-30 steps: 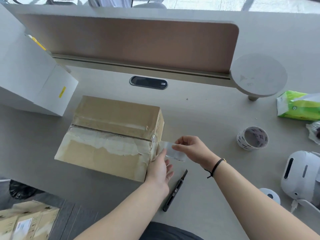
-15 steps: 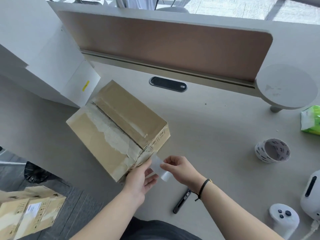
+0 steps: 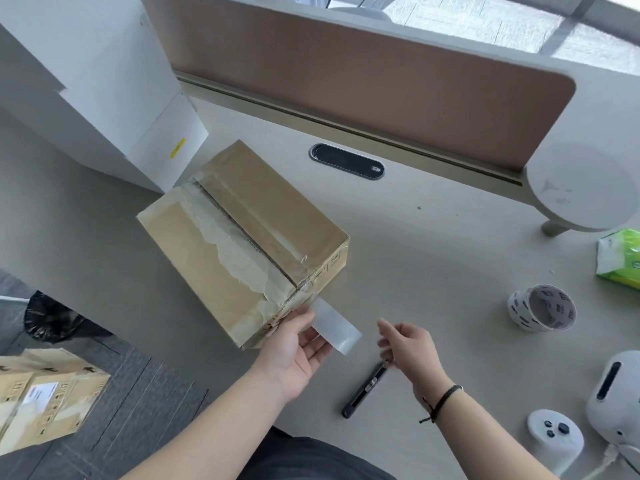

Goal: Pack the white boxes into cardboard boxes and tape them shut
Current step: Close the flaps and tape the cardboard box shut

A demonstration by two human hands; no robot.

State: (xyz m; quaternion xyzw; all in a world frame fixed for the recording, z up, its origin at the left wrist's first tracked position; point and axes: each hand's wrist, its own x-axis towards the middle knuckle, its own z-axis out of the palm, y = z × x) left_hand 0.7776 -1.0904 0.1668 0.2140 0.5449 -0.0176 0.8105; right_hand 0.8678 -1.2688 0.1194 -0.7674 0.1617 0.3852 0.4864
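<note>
A closed cardboard box point(image 3: 239, 233) lies on the desk, turned at an angle, with torn old tape along its top seam. A loose strip of clear tape point(image 3: 334, 323) hangs off its near corner. My left hand point(image 3: 294, 348) is open, palm up, against that corner, fingers under the strip's start. My right hand point(image 3: 407, 344) hovers just right of the strip, fingers apart, holding nothing. A big white box point(image 3: 86, 74) stands at the far left. The tape roll point(image 3: 540, 311) sits to the right.
A black utility knife point(image 3: 365, 391) lies on the desk below my right hand. A green tissue pack point(image 3: 620, 261), a white headset point(image 3: 616, 396) and a controller point(image 3: 554, 438) sit at the right. More cardboard boxes point(image 3: 45, 393) lie on the floor at left.
The cardboard box has turned further and my view has shifted left. My right hand has let go of the tape strip and pulled back to the right.
</note>
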